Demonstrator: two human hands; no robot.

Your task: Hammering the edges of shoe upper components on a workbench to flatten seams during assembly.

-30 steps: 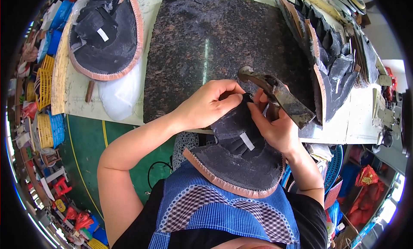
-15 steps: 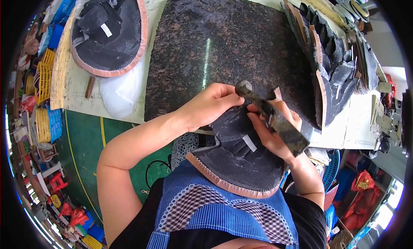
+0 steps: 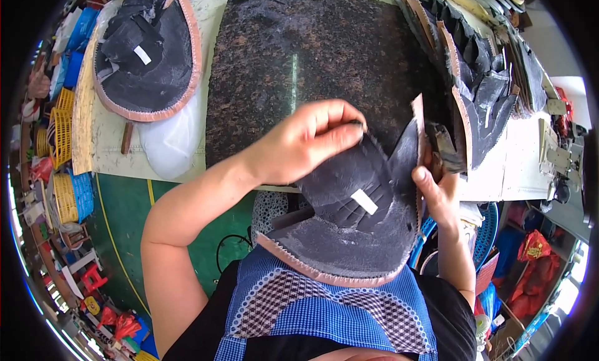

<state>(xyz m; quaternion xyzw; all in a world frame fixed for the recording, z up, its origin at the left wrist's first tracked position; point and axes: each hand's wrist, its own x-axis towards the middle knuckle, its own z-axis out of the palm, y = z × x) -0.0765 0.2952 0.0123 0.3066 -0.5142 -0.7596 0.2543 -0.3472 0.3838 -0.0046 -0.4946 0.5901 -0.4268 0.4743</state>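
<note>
A black shoe upper (image 3: pixel 337 249), edged with a stitched pinkish-tan strip and carrying a small white label, hangs over my lap at the near side of the stone slab. At its top edge, the fingers of my left hand (image 3: pixel 306 143) are closed in a pinch on the black material. My right hand (image 3: pixel 442 202) is at the upper's right edge, its thumb against the strip. A hammer (image 3: pixel 445 148) is in that same hand, the head showing above the fingers; its handle is mostly hidden.
Beyond lies a dark speckled stone slab (image 3: pixel 268 62) on the pale workbench (image 3: pixel 115 164). Another shoe upper (image 3: pixel 150 80) rests over white padding at the left. A stack of uppers (image 3: pixel 490 99) stands along the slab's right side. Baskets (image 3: pixel 64 127) line the far left.
The hammer has swung down to the right and away from the upper. My right hand has shifted right to the upper's edge, and the upper is spread wider, its top flap lifted.
</note>
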